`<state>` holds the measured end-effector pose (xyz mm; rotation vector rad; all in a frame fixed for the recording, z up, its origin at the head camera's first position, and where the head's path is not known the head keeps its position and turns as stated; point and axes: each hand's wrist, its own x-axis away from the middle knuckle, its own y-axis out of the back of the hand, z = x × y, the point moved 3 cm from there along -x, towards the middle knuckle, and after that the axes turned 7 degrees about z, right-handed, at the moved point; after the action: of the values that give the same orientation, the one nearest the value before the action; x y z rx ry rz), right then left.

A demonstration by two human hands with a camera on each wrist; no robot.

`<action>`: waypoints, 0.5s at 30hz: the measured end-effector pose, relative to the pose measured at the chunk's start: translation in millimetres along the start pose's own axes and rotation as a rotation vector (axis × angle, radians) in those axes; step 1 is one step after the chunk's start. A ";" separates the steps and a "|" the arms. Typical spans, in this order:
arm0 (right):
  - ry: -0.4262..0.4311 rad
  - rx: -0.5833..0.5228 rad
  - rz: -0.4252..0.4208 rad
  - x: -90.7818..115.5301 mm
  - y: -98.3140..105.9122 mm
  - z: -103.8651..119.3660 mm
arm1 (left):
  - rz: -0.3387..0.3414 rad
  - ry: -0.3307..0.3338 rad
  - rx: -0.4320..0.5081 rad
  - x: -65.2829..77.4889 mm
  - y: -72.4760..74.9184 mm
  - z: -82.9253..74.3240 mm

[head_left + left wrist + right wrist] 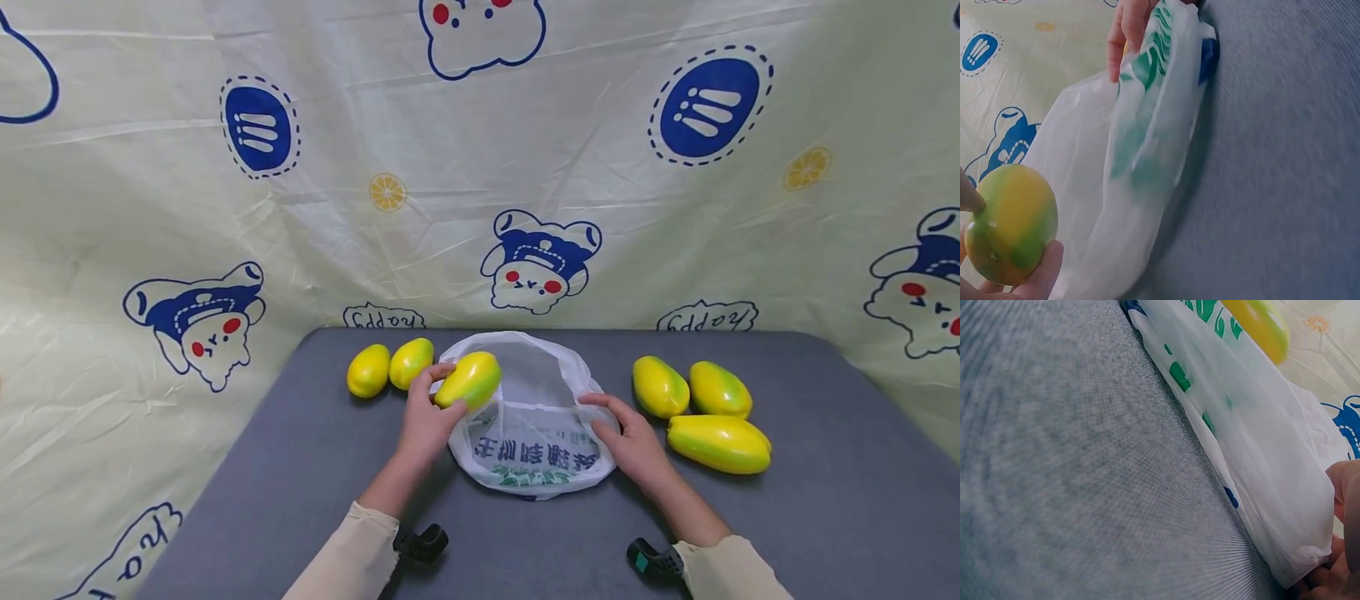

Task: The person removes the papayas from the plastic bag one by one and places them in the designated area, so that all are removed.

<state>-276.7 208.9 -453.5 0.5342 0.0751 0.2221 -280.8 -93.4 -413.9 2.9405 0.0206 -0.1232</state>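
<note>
In the head view, my left hand [429,425] grips a glossy yellow-green mango [471,381] between thumb and fingers, over the left side of a white plastic bag [480,475]. The left wrist view shows the same mango [1019,219] from its stem end, thumb and fingers around it. The bag lies with its mouth spread wide and carries dark lettering and green leaf prints. At its right edge, my right hand [633,437] pinches the plastic; the right wrist view shows fingers [1350,506] at the bunched rim of the bag [1272,462].
Two mangoes [368,372] stand on the grey table [337,483] behind and left of the bag. To its right are two rounded yellow fruits [660,387] and a longer one [718,444]. A printed cloth [420,258] hangs behind the table.
</note>
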 end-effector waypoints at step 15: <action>-0.026 0.015 -0.016 -0.2 0.2 -0.3 | -0.054 0.020 -0.051 13.0 40.7 18.8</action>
<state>-277.0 209.2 -453.6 0.5513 0.0560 0.1988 -268.5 -137.0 -425.4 2.8906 0.1043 -0.1002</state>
